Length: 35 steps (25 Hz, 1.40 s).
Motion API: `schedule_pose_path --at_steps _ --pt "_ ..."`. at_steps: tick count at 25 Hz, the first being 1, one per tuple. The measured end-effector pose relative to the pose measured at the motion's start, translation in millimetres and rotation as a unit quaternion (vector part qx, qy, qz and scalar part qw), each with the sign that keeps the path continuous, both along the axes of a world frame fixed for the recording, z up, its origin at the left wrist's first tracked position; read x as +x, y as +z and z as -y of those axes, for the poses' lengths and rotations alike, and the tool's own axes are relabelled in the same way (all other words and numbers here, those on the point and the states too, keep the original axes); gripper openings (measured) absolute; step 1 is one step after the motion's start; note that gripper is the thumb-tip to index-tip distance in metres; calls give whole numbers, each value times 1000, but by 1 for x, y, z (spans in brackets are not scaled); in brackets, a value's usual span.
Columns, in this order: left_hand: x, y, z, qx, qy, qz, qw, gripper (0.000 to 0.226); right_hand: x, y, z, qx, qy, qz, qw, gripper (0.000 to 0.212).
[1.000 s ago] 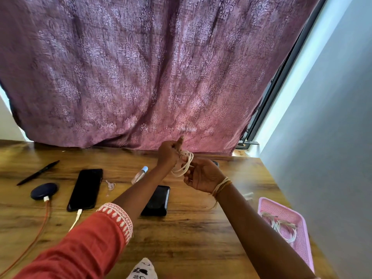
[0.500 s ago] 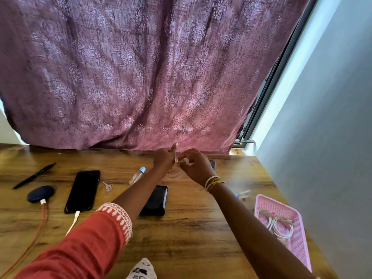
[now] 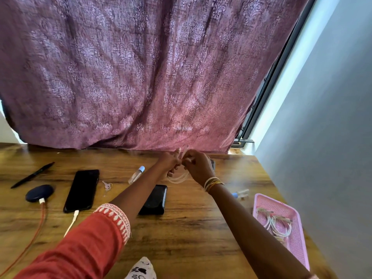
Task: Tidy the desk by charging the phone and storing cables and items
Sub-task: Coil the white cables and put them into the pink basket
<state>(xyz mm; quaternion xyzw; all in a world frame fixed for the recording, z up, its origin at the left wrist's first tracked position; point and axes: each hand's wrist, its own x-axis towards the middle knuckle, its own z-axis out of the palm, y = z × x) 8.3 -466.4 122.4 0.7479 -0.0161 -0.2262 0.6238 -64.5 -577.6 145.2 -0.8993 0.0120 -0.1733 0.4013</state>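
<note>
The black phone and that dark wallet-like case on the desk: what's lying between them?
In the head view, a small set of keys lies on the wooden desk between the phone and the black case; the left forearm crosses there too.

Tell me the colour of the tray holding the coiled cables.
Pink. The tray has a perforated mesh surface, seen in the head view at the desk's right edge.

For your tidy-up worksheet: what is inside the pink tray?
The pink tray holds coiled white cables. How many cannot be told, and whatever lies beneath the coils is covered.
</note>
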Motion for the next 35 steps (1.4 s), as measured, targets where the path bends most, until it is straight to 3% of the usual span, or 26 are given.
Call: schedule_pose_path --at_steps 2,5,8,10,12,14,19,22,24,26,28,32,35 --pt "-1 3 0 7 -14 33 999 43 3 -5 -2 75 -54 -10 996 19" --pt "-3 8 -1 65 -59 125 988 43 9 -14 0 183 -134 -5 974 19" --pt "-9 12 -4 60 -129 153 978 41 7 -12 1 244 -159 22 956 30" --pt "-12 15 -6 68 -147 170 972 40 4 -9 0 190 -147 60 969 25" --pt "-12 17 -4 93 -144 192 966 42 0 -10 -1 57 -140 94 984 11" --pt "-10 21 -3 113 -132 208 963 42 -4 -13 -2 -20 -118 106 987 16" --pt "-10 28 -1 153 -124 230 953 41 -11 -7 -1 -34 -93 9 995 36" --pt "-14 27 5 153 -104 241 953 45 -7 -4 7 28 -122 -36 992 24" --pt "-16 26 10 131 -71 242 959 47 -9 -5 12 166 -118 -80 976 21" --pt "-19 24 14 126 -46 250 959 50 -16 -7 15 361 -70 -118 922 21" --pt "-20 20 18 113 -45 243 962 51 -23 -11 21 449 -20 -115 886 23" --pt "-24 10 33 55 -71 197 976 41 -34 -20 31 385 -57 -62 919 13" --pt "-37 5 57 16 -86 181 980 27 -48 -24 45 228 -121 12 966 21"
